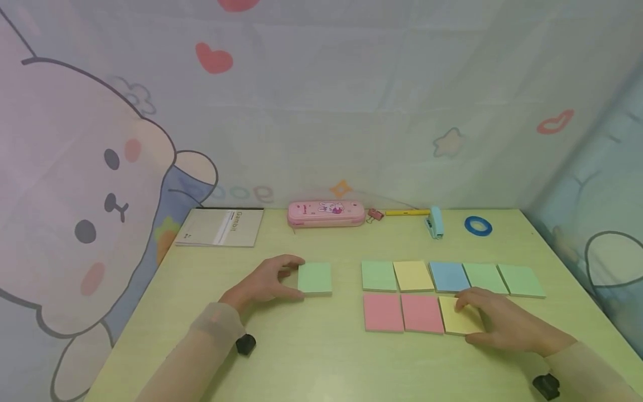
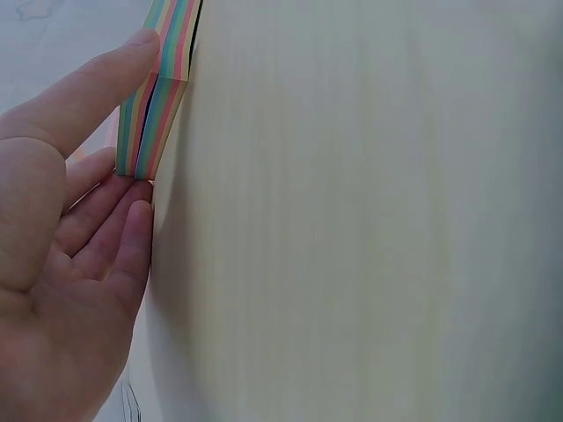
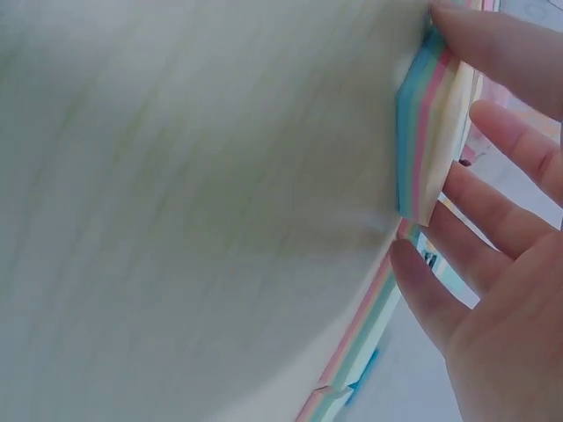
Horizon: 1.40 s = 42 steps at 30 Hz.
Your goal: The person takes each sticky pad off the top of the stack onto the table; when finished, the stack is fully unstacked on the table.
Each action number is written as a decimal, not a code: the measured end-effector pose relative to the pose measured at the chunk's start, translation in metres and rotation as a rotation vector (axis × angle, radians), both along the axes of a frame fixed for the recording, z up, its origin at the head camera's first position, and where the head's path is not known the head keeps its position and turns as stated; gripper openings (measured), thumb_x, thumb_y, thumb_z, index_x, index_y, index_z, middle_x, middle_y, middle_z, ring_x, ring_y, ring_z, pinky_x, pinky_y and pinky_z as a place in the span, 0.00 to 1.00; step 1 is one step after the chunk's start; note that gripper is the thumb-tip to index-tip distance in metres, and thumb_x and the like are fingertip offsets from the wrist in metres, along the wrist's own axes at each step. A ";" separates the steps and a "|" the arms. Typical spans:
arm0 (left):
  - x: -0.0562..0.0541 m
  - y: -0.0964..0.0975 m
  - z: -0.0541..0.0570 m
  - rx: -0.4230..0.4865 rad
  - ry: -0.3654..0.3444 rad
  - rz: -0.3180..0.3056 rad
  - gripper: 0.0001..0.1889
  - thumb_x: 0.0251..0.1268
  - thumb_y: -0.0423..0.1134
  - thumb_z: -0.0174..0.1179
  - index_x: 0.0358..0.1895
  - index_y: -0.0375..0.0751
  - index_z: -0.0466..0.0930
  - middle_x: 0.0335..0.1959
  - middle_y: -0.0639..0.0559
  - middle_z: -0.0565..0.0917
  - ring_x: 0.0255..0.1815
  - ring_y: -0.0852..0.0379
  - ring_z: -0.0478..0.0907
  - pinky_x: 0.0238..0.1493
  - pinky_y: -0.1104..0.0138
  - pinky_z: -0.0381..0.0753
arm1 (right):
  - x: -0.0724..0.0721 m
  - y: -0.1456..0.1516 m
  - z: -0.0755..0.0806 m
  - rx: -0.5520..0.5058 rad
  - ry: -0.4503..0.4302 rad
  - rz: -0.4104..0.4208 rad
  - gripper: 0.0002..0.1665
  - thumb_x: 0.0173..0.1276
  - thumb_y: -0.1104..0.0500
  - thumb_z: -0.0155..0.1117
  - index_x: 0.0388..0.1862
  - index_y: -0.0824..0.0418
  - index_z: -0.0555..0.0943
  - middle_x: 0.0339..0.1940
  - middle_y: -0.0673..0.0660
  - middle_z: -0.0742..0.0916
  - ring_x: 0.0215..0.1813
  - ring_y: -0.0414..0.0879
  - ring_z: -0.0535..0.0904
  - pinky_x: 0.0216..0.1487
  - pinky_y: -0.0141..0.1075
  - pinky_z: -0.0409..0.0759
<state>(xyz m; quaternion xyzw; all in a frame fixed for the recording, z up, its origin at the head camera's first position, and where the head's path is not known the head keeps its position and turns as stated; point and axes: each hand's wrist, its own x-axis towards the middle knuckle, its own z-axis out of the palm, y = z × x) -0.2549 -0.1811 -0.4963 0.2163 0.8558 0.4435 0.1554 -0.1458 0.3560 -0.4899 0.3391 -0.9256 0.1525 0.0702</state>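
My left hand [image 1: 263,283] pinches a green-topped sticky note pad [image 1: 315,278], thumb at the near edge and fingers at the far one. In the left wrist view that pad's sides [image 2: 158,110] show coloured stripes with a dark gap between layers. On the right, my right hand [image 1: 507,322] holds a yellow sticky note pad [image 1: 454,319] between thumb and fingers, at the end of a row beside two pink pads [image 1: 383,312]. Its striped side [image 3: 420,132] shows in the right wrist view.
Behind the pink pads runs a row of green, yellow and blue pads [image 1: 449,277]. Along the table's back lie a notebook [image 1: 221,228], pink pencil case [image 1: 326,214], binder clip [image 1: 374,214], yellow pen-like stick [image 1: 407,212], light blue stapler [image 1: 435,222] and blue tape roll [image 1: 478,226].
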 end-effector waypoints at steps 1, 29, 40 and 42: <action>0.000 0.000 0.000 0.002 0.000 0.000 0.42 0.54 0.46 0.83 0.73 0.46 0.74 0.74 0.45 0.75 0.73 0.37 0.74 0.75 0.49 0.72 | 0.000 0.000 0.002 0.006 -0.007 0.000 0.32 0.50 0.52 0.89 0.51 0.45 0.79 0.58 0.45 0.85 0.59 0.47 0.80 0.65 0.22 0.70; 0.002 0.003 -0.007 0.004 -0.005 0.001 0.42 0.51 0.47 0.84 0.71 0.46 0.75 0.72 0.49 0.76 0.73 0.41 0.75 0.75 0.52 0.71 | -0.079 -0.176 0.052 -0.120 -0.236 0.121 0.28 0.70 0.47 0.74 0.63 0.53 0.75 0.66 0.46 0.79 0.69 0.50 0.75 0.69 0.49 0.75; 0.000 0.001 -0.003 0.016 0.009 0.006 0.42 0.52 0.47 0.84 0.72 0.45 0.75 0.71 0.47 0.77 0.72 0.38 0.75 0.74 0.49 0.72 | -0.097 -0.231 0.042 -0.119 -0.289 0.187 0.31 0.69 0.48 0.76 0.63 0.59 0.74 0.71 0.54 0.76 0.74 0.52 0.70 0.75 0.48 0.71; -0.001 0.000 -0.003 0.022 0.015 0.000 0.42 0.53 0.46 0.83 0.72 0.43 0.75 0.71 0.45 0.77 0.72 0.37 0.75 0.74 0.48 0.72 | -0.100 -0.238 0.038 -0.110 -0.293 0.189 0.31 0.68 0.49 0.77 0.62 0.58 0.74 0.73 0.58 0.75 0.76 0.51 0.69 0.76 0.48 0.70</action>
